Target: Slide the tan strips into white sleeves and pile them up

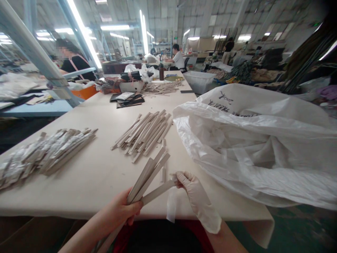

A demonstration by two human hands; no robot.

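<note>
My left hand [126, 207], bare, is closed around several flat beige strips [147, 177] that fan upward, their lower ends passing down toward my lap. One strip [159, 191] angles off to the right, and my right hand [192, 191], in a white glove, pinches its far end. Below those fingertips hangs a piece of translucent plastic film [171, 207]. Just behind, a narrow clear-wrapped piece [162, 172] lies on the table. A loose pile of similar beige strips [144, 131] rests beyond my hands.
Plastic-wrapped strips [60, 151] are heaped at the table's left. A large white plastic bag [252, 140] spreads over the right side. Farther back are dark flat pieces [127, 101], a bottle [161, 71] and a white bin [199, 81]. Other people [179, 58] sit or stand beyond.
</note>
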